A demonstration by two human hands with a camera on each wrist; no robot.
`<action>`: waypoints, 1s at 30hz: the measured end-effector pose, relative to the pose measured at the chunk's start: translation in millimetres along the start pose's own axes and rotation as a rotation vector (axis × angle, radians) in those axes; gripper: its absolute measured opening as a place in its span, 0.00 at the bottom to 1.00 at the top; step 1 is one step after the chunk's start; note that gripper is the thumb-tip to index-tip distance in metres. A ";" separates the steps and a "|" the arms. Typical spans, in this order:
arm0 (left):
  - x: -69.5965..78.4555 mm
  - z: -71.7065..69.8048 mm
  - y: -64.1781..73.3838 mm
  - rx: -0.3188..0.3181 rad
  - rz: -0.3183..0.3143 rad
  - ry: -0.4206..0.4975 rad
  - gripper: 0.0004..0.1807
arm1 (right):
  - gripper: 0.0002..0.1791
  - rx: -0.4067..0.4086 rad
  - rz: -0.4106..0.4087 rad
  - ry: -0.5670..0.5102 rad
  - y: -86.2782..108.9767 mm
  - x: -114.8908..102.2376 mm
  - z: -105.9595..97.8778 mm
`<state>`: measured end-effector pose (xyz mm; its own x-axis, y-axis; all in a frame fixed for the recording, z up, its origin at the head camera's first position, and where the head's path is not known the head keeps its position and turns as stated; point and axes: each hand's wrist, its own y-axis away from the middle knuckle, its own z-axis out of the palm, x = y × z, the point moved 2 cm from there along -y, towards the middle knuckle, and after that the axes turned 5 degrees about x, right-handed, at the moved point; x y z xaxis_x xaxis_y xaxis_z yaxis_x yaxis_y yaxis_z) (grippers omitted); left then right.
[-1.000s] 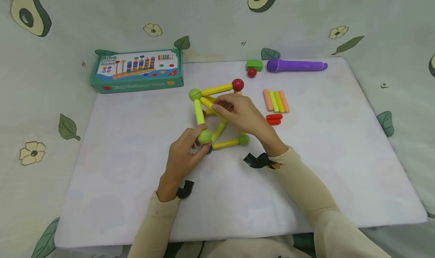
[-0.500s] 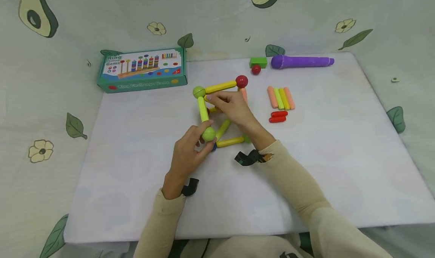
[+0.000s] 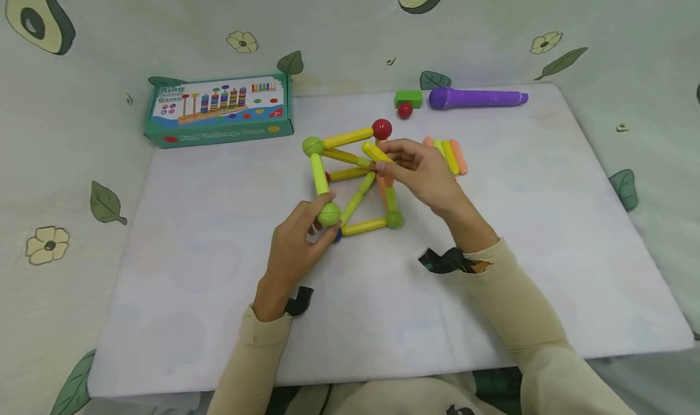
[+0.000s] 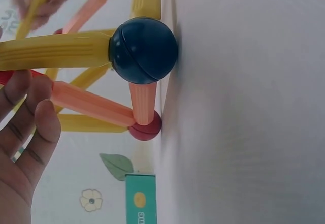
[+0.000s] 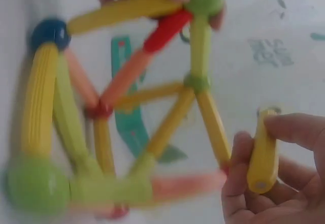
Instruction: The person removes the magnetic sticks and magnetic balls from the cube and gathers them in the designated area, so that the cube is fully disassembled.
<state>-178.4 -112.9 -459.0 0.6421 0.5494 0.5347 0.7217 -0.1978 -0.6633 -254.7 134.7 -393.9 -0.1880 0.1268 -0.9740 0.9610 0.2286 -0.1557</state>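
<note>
The right hand (image 3: 423, 172) has drawn back from the upper green ball (image 3: 313, 146). A second ago the yellow rod (image 3: 376, 152) it pinches lay with one end by that ball; now the rod is off to the right, and in the right wrist view it stands clear of the frame (image 3: 358, 198), a gap showing between them. For the building in hand, I judge this to mean that the rod is a loose piece for now and bridges nothing.

The left hand (image 3: 295, 239) has stayed where it was, thumb and fingers gripping the near green ball (image 3: 329, 214) at the frame's near left corner, which probably steadies the whole. The frame rests on the counter (image 3: 219, 293), its blue ball (image 4: 144, 50) down on the surface.

The right forearm slants in from the lower right, with thumb and fingers closed on the rod, which is tilted; whether those fingers also brush the frame I cannot tell. The left forearm rises from the lower left. The spare rods (image 3: 451, 157) lie just beyond the right hand, partly hidden by it.
</note>
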 end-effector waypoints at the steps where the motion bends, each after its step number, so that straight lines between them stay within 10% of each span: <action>1: 0.1 -0.4 -1.0 0.001 -0.002 -0.004 0.29 | 0.16 0.034 -0.020 0.025 0.5 -0.1 -10.6; 8: 0.9 -2.5 -2.5 -0.011 -0.012 -0.009 0.30 | 0.20 0.322 0.116 0.278 -4.3 21.9 -95.1; 14: 0.9 -4.4 -2.4 -0.005 -0.030 -0.016 0.30 | 0.26 0.373 0.344 0.487 -14.5 50.1 -143.9; 30: 3.7 -2.4 -0.1 -0.020 -0.041 0.000 0.30 | 0.26 0.295 0.490 0.701 -22.2 85.3 -168.0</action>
<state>-175.5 -112.8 -455.6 0.6118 0.5576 0.5610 0.7524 -0.1912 -0.6304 -326.1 302.6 -445.9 0.2684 0.7255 -0.6337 0.9606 -0.2505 0.1200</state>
